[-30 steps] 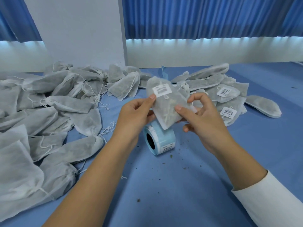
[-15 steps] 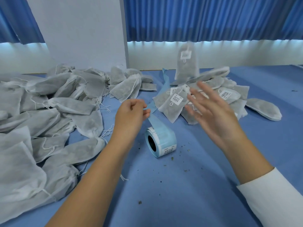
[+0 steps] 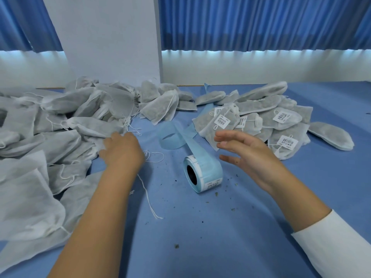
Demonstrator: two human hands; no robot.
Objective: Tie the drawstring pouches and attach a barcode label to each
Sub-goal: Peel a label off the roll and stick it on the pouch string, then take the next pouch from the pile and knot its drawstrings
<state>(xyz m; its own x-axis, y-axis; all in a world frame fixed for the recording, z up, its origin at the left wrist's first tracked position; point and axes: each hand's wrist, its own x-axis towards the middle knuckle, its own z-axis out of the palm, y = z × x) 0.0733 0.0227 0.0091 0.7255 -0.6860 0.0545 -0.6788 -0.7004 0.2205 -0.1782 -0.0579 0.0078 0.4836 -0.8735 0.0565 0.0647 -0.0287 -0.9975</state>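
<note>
Touching unlabelled pouches [image 3: 94,127] with my left hand [image 3: 120,152], grip unclear; right hand [image 3: 249,155] spread, empty, near label roll [image 3: 206,174].

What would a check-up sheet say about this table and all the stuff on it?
Surface: blue cloth-covered table, flat.
Job's things: heap of unlabelled grey fabric drawstring pouches at left; heap of barcode-labelled grey pouches at right; pale blue label roll on its side between the hands, its blue backing strip unrolled.
Clutter: dark crumbs; loose white string.
Hands: left hand at the unlabelled heap, fingers hidden; right hand open, holding nothing.
Cables: nothing seen.
Surroundings: blue pleated curtains; white pillar.
</note>
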